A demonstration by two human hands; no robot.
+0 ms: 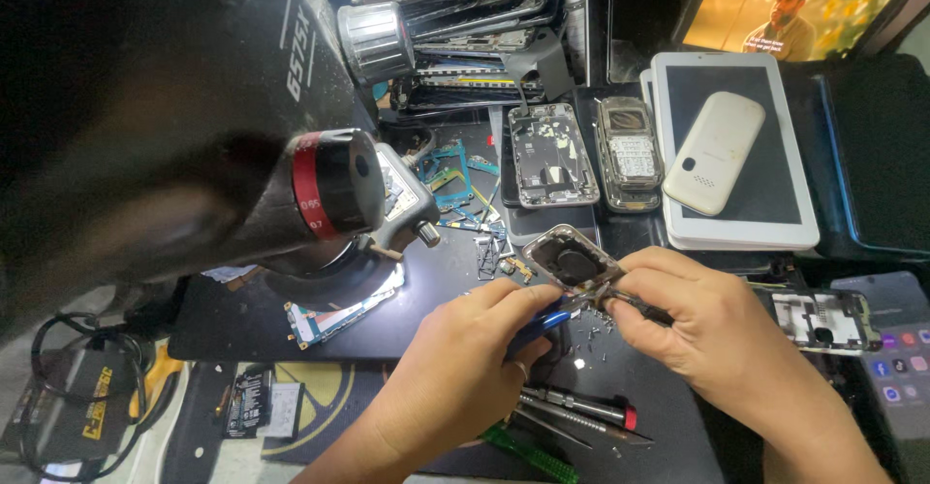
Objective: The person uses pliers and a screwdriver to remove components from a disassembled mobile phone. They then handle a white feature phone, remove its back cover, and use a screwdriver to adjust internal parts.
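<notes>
The phone frame (573, 261) is a small stripped shell with a silvery metal rim and rounded corners, and a dark round patch sits in its middle. It is held tilted above the black work mat (639, 387), just in front of the person, between the two hands and right of the microscope (329, 193).

The left hand (475, 348) is closed around a blue-handled tool (539, 323); thumb and forefinger pinch it near the front, and its tip points at the lower edge of the frame. Whether the tip actually touches the rim I cannot tell. The other fingers curl under the handle, with a ring on one of them.

The right hand (697, 319) grips the frame at its lower right corner, thumb and forefinger pressed together on the rim, the remaining fingers folded loosely into the palm. A thin dark tool seems to lie under these fingers, but it is too hidden to make out.

Below the hands lie two screwdrivers (581, 408) with a red band and a green-handled one (528, 453). Behind the frame rest an opened phone body (552, 156), an old keypad phone (628, 151), and a cream phone (715, 153) lying on a white tablet (775, 222).
</notes>
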